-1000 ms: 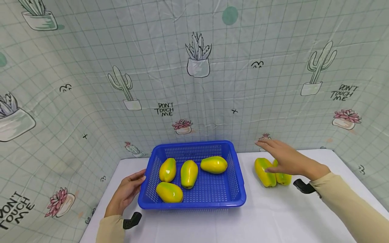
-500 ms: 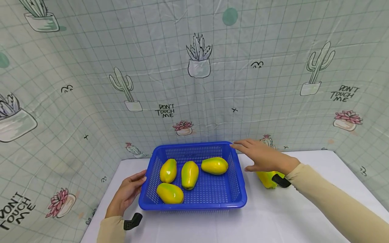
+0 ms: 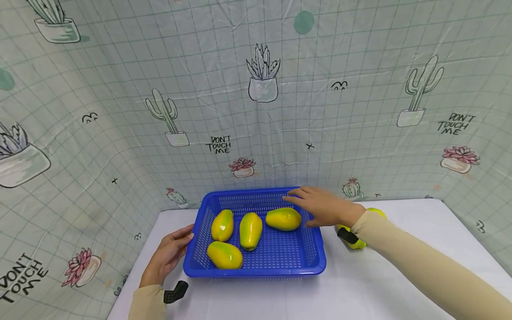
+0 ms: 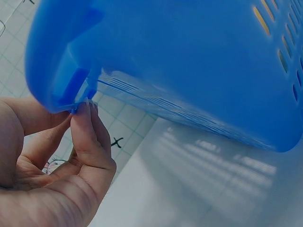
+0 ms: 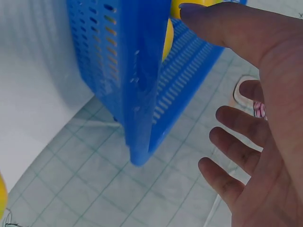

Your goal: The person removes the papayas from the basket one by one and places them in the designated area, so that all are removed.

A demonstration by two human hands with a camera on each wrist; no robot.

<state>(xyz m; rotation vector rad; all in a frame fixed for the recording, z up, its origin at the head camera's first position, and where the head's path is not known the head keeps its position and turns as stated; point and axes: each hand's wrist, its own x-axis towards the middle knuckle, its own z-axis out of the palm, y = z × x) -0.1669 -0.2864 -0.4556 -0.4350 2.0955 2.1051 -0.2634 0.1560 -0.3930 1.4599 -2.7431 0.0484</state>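
Observation:
A blue plastic basket [image 3: 256, 272] stands on the table in the head view, with several yellow-green papayas lying in it. My left hand [image 3: 170, 251] pinches its left rim; the left wrist view shows thumb and fingertips meeting at the rim's edge [image 4: 40, 71]. Over the right rim reaches my right hand [image 3: 322, 206], fingers spread, holding nothing. Nearest to it lies the back-right papaya [image 3: 282, 219]. The other papayas are at the back left [image 3: 222, 225], the middle [image 3: 250, 231] and the front left [image 3: 225, 255].
To the right of the basket, yellow-green lobed produce [image 3: 358, 244] lies on the white table [image 3: 408, 266], partly hidden by my right forearm. A patterned cloth [image 3: 280, 124] with cactus drawings hangs close behind the table and along the sides.
My right hand has moved left, from above the lobed produce to over the basket's right side. The left hand keeps its place at the left rim, and the papayas lie as before.

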